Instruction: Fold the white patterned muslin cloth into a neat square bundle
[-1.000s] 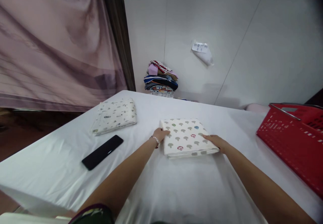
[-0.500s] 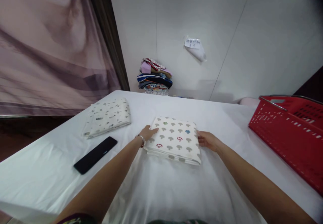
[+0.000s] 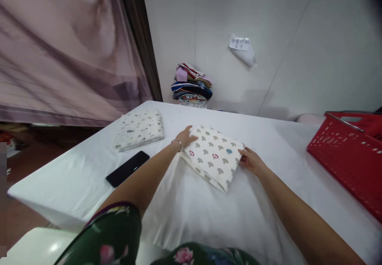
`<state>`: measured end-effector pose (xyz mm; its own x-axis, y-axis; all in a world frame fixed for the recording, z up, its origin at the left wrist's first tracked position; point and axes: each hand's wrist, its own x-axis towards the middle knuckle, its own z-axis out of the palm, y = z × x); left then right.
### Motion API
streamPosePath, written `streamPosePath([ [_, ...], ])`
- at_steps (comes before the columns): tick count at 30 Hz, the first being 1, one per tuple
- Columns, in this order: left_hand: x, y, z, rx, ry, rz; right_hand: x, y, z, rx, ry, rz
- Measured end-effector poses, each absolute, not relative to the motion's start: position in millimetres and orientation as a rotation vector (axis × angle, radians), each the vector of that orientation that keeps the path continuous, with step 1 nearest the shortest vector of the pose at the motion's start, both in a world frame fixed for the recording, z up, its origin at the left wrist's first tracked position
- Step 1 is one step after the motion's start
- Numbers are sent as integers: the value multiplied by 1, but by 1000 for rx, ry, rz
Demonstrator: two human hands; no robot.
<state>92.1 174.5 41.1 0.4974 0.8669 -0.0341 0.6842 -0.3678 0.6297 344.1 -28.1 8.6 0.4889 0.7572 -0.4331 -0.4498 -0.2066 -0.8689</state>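
Note:
A folded white cloth (image 3: 213,153) printed with grey, red, green and blue mushrooms lies turned at an angle on the white-covered table (image 3: 238,217). At its left upper corner, my left hand (image 3: 185,137) grips the edge, thumb on top. My right hand (image 3: 250,160) pinches the right edge, with the fingertips partly under the fabric. Further left rests a second folded white cloth (image 3: 140,129) with small dark prints. A black phone (image 3: 127,169) lies between that cloth and my left forearm.
A red basket (image 3: 349,157) with a metal handle stands at the right. Behind the table, a stack of folded clothes (image 3: 192,86) leans near the wall. A pink curtain (image 3: 59,50) hangs at the left; a paper note (image 3: 240,44) is on the wall.
The mushroom cloth has turned clockwise, its near edge now slanting down to the right. Both hands have closed on its edges. The camera view has shifted, showing more of the green floral clothing.

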Motion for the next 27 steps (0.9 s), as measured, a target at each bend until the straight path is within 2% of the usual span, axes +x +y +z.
streamPosePath([
  [5,97,186,33,2106,1337,402,348,-50,4,-1649,-437,1078],
  [9,71,174,20,2051,1420,589,358,-63,-4,-1972,-815,524],
  [12,47,156,13,1986,1511,729,343,-66,-1,-1882,-1141,206],
  [19,28,113,2,1944,1489,832,251,-68,33,-1668,-1776,372],
  [27,27,108,3,2084,1421,910,223,-73,24,-1929,-1995,95],
])
